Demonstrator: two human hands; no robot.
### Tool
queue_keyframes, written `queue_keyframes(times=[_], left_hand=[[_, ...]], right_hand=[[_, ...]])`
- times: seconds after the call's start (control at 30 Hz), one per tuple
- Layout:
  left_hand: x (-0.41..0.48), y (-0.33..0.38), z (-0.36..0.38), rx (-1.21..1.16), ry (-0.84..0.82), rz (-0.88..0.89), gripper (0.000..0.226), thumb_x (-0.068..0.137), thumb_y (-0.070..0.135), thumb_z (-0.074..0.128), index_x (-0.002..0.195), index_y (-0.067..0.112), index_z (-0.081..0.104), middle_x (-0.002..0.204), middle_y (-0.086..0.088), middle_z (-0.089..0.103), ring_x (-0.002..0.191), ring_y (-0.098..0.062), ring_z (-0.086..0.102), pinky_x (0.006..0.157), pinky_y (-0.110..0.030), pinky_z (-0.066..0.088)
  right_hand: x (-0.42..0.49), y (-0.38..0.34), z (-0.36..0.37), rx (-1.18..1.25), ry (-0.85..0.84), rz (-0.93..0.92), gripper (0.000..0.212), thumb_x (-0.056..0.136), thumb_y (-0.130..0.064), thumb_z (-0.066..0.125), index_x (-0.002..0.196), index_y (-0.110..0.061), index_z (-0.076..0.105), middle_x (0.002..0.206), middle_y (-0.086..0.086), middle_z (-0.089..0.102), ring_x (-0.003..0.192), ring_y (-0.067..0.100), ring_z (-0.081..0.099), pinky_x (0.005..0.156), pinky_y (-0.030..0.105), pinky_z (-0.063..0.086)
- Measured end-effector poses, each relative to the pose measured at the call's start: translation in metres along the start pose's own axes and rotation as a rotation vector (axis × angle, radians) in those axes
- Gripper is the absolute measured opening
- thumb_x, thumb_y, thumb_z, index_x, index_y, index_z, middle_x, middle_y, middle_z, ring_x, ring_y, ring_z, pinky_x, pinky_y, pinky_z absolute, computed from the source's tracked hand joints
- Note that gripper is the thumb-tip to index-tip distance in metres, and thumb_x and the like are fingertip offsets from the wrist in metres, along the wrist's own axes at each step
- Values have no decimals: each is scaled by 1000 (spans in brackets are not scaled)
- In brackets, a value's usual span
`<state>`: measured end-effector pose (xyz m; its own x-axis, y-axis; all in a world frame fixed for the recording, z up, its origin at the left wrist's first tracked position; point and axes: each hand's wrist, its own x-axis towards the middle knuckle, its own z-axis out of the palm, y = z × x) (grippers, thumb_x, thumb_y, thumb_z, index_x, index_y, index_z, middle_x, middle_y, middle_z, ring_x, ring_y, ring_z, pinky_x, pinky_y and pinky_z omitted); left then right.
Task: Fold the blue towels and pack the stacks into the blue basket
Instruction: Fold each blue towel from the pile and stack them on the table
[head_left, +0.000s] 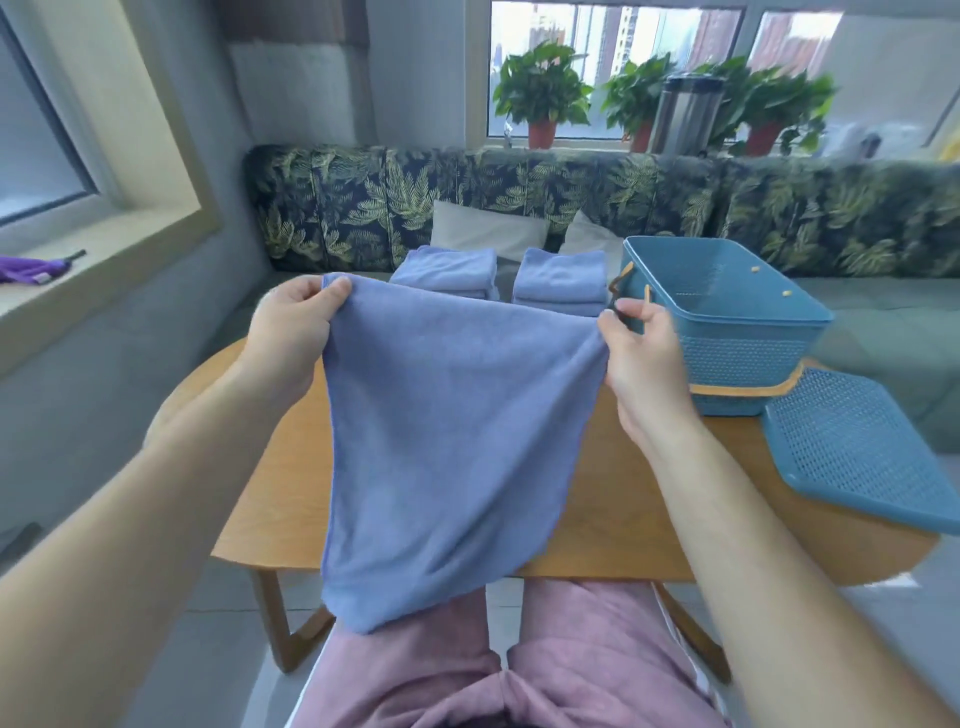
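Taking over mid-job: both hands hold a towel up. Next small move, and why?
Probably bring the top corners together to halve the towel: the left hand and right hand each pinch one, and it hangs loose over the table edge.

Nothing readable in this one, honestly. No lettering, labels or numbers I can make out on the towel (457, 415), the basket (743, 358) or anywhere else.
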<state>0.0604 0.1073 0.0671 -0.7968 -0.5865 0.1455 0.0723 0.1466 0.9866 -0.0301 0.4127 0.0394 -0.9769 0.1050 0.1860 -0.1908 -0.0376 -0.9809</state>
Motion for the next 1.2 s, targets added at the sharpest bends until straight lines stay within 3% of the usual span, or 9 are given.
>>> queue_keyframes(times=[0.07,0.2,0.33,0.5,0.63,0.77,0.9,1.1,1.2], left_hand=[[1,32,-7,-6,2,47,17,92,35,66,89,20,74,81,5,69,71,-13,59,66,-28,48],[-1,84,-21,-104,-7,97,19,87,38,69,83,19,74,70,2,64,59,-18,55,58,-29,50],[-2,117,-35,-112,59,211,31,72,50,74,83,21,73,79,-3,67,76,-23,56,72,-42,47],[-8,140,-42,-143,173,286,32,66,54,78,87,36,63,84,2,66,71,-18,57,62,-35,47],[-18,156,-52,-202,-80,307,12,84,36,79,92,27,76,88,2,72,77,-19,63,71,-35,50],[-30,171,-56,-227,-221,379,30,78,10,82,106,20,77,107,-4,77,93,-17,73,76,-23,57],[-28,175,-50,68,-95,428,27,77,13,84,100,27,78,102,6,77,95,-12,71,87,-26,52],[2,146,-28,625,26,459,8,91,31,72,83,30,70,78,9,68,70,-9,61,56,-22,41],[26,123,-19,679,28,467,14,93,27,71,82,18,68,77,-2,62,62,-13,53,52,-18,34]], right_hand=[[4,-36,0,-12,-56,-96,17,97,-21,60,110,-31,62,96,-8,60,76,3,54,68,23,44],[16,-102,-2,19,-189,-122,20,100,-22,56,97,-30,73,84,-7,57,73,14,47,60,29,38],[25,-148,-7,55,-229,-122,16,103,-24,57,104,-24,73,91,2,65,81,18,57,69,34,47],[18,-188,-16,28,-315,-208,15,101,-23,62,103,-22,77,103,0,75,87,17,66,75,32,54],[7,-205,-29,96,-379,-263,16,97,-9,66,103,-18,78,97,3,77,84,16,70,71,29,57],[-2,-220,-40,204,-424,-276,24,88,2,70,108,-11,74,93,3,78,82,14,73,69,23,58],[-3,-223,-47,-12,-401,-333,41,77,7,79,113,-12,73,102,9,77,92,19,73,85,27,58],[16,-182,-30,-491,-265,-414,22,81,-9,82,86,-29,74,87,-6,74,77,8,67,66,23,51],[39,-156,-21,-682,-263,-429,11,88,-20,74,79,-25,73,90,3,72,88,23,67,73,31,52]])
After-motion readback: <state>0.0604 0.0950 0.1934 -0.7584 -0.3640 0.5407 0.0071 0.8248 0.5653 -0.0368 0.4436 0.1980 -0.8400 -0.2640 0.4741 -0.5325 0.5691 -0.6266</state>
